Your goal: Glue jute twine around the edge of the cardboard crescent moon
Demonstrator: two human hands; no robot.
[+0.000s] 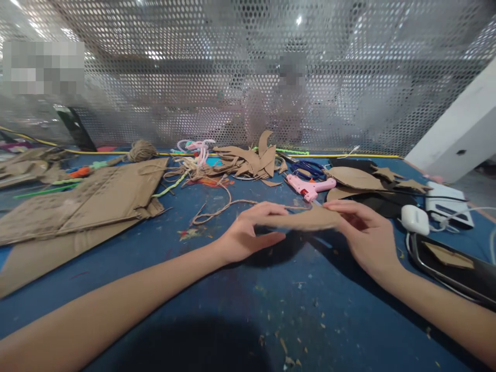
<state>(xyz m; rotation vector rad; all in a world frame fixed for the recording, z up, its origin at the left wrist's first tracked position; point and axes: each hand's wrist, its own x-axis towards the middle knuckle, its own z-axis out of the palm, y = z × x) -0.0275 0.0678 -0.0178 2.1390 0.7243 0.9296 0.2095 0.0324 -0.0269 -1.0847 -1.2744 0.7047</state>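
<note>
Cardboard (302,222) in loose grip of left hand (248,231) and pinch of right hand (370,235), glue gun (315,184) on far side

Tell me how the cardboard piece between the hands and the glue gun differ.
Colour: the cardboard piece is brown; the glue gun is mostly pink.
Shape: the cardboard piece is thin and flat; the glue gun is bulkier, with a handle.
Pose: the cardboard piece is held up by the left hand and right hand; the glue gun lies on the table.
Shared: both are near mid-view.
</note>
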